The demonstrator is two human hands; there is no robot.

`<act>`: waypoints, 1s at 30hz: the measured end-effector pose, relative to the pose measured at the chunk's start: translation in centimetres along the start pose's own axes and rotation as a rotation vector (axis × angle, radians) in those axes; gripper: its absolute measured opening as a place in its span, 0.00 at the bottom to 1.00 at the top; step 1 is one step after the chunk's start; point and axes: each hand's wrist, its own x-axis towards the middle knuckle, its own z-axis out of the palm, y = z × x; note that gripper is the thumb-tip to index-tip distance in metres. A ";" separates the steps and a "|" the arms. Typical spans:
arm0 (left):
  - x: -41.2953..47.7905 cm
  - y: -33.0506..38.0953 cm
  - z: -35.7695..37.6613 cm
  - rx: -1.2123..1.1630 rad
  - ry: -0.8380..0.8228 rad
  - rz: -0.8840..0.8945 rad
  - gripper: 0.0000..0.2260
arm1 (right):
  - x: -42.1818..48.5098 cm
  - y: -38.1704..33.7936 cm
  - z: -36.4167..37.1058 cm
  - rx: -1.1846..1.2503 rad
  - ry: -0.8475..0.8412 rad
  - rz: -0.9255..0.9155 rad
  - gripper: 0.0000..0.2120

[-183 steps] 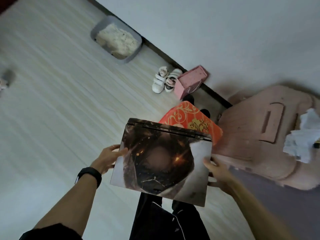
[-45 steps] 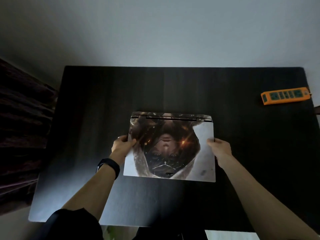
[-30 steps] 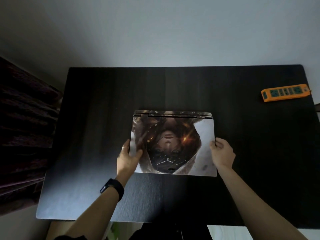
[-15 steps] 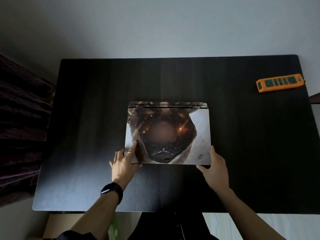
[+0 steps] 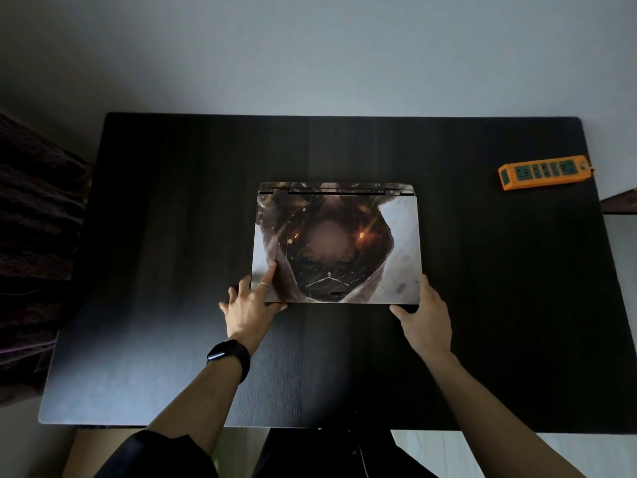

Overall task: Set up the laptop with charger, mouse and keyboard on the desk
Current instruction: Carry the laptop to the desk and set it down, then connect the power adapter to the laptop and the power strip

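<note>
The laptop (image 5: 337, 243) lies flat near the middle of the worktop (image 5: 172, 201), lid closed, hinge away from me. I judge that first step all but done; I only have to let go. My left hand (image 5: 253, 305) is at the near left corner, fingers spread and straight, one finger laid on the lid and the thumb along the front edge. My right hand (image 5: 425, 319) holds the near right corner, thumb at the front edge and fingers up the side; whether the fingertips reach underneath I cannot tell.

Most of the job is left, by my reckoning: opening the lid, then bringing the charger, mouse and keyboard, none of which I can see here. An orange power strip (image 5: 544, 172) sits at the far right of the worktop, well apart from the laptop. I can make out no plug in its sockets. No bag or box is in view.
</note>
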 end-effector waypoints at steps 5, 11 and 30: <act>-0.4 0.4 -0.1 -0.008 0.000 -0.021 0.41 | 0.1 0.0 -0.1 -0.038 -0.005 -0.001 0.46; -0.5 0.6 0.2 -0.021 -0.012 -0.034 0.42 | 0.5 -0.1 -0.3 -0.077 -0.052 0.007 0.48; -22.2 -7.2 2.1 -0.753 0.330 -0.600 0.14 | -13.5 -12.9 4.9 -0.414 -0.379 -1.144 0.18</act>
